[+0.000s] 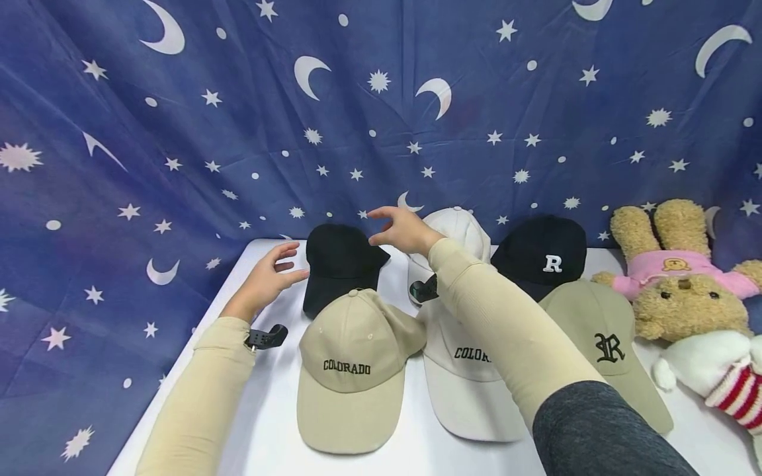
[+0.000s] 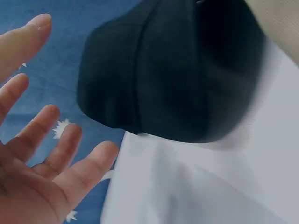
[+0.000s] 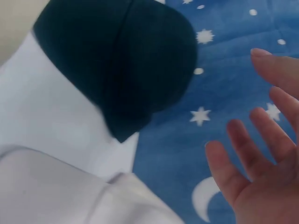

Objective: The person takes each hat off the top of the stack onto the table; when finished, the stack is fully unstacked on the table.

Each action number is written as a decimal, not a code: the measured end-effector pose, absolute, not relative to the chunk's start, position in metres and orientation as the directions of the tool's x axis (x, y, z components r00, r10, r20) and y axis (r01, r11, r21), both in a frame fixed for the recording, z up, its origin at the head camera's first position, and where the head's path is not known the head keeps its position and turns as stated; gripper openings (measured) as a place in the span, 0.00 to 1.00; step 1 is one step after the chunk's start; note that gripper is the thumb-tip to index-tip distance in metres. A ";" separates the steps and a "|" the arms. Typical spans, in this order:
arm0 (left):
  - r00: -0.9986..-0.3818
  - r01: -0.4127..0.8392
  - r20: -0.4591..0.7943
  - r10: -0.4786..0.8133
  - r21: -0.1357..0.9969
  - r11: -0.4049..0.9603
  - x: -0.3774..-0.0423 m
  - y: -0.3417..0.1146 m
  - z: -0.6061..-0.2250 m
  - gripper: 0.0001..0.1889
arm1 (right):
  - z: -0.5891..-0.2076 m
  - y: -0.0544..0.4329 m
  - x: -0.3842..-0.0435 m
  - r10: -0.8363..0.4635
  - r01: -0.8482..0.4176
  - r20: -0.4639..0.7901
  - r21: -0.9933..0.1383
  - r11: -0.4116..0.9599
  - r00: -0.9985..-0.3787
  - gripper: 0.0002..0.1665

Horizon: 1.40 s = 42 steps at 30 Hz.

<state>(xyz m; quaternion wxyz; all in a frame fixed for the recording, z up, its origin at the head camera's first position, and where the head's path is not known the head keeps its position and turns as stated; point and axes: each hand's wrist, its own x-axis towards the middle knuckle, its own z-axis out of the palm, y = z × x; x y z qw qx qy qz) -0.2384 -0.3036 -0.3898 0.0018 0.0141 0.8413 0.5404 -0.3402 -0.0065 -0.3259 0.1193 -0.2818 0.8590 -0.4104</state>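
A plain black cap [image 1: 340, 261] sits at the back left of the white table, between the two hands. My left hand [image 1: 266, 279] is just left of it, fingers spread and bent a little, apart from the cap in the left wrist view, where the black cap [image 2: 154, 74] looks blurred. To the upper right of the cap hovers my right hand [image 1: 405, 229], its fingers extended and holding nothing. In the right wrist view the black cap [image 3: 117, 56] stands clear of the fingers [image 3: 252, 154]. In front of it lies a beige COLORADO cap [image 1: 352, 370].
Right of the beige cap are a cream COLORADO cap [image 1: 470, 396], a white cap [image 1: 455, 225], a black R cap [image 1: 544, 251] and an olive R cap [image 1: 607, 350]. A teddy bear [image 1: 684, 291] and a white plush toy [image 1: 708, 363] lie at far right. A starry blue cloth [image 1: 369, 112] hangs behind.
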 end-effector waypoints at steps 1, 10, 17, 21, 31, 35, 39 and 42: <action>-1.000 0.011 0.001 0.025 0.916 0.400 -0.239 -0.304 -0.394 0.40 | -0.330 -0.008 -0.341 -0.580 -0.380 0.021 -0.774 0.506 -0.814 0.36; -0.998 -0.037 -0.053 0.041 0.944 0.329 -0.240 -0.301 -0.421 0.40 | -0.364 -0.018 -0.346 -0.546 -0.312 -0.011 -0.811 0.495 -0.837 0.38; -0.997 -0.072 -0.080 0.012 0.946 0.315 -0.238 -0.296 -0.430 0.39 | -0.381 -0.025 -0.345 -0.531 -0.302 -0.026 -0.799 0.520 -0.847 0.40; -0.996 -0.087 -0.092 0.001 0.944 0.318 -0.236 -0.296 -0.433 0.40 | -0.389 -0.027 -0.344 -0.524 -0.288 -0.045 -0.793 0.537 -0.851 0.40; -0.988 -0.142 -0.154 0.017 0.944 0.298 -0.233 -0.297 -0.434 0.39 | -0.404 -0.031 -0.347 -0.526 -0.248 -0.078 -0.817 0.521 -0.847 0.41; -0.987 -0.144 -0.158 0.029 0.951 0.273 -0.231 -0.296 -0.434 0.39 | -0.406 -0.032 -0.345 -0.534 -0.231 -0.082 -0.839 0.493 -0.841 0.42; -0.989 -0.130 -0.142 0.028 0.956 0.263 -0.231 -0.295 -0.436 0.39 | -0.405 -0.032 -0.343 -0.518 -0.200 -0.083 -0.862 0.466 -0.851 0.42; -0.990 -0.131 -0.142 0.023 0.955 0.268 -0.232 -0.296 -0.438 0.39 | -0.405 -0.032 -0.344 -0.487 -0.163 -0.080 -0.885 0.436 -0.870 0.42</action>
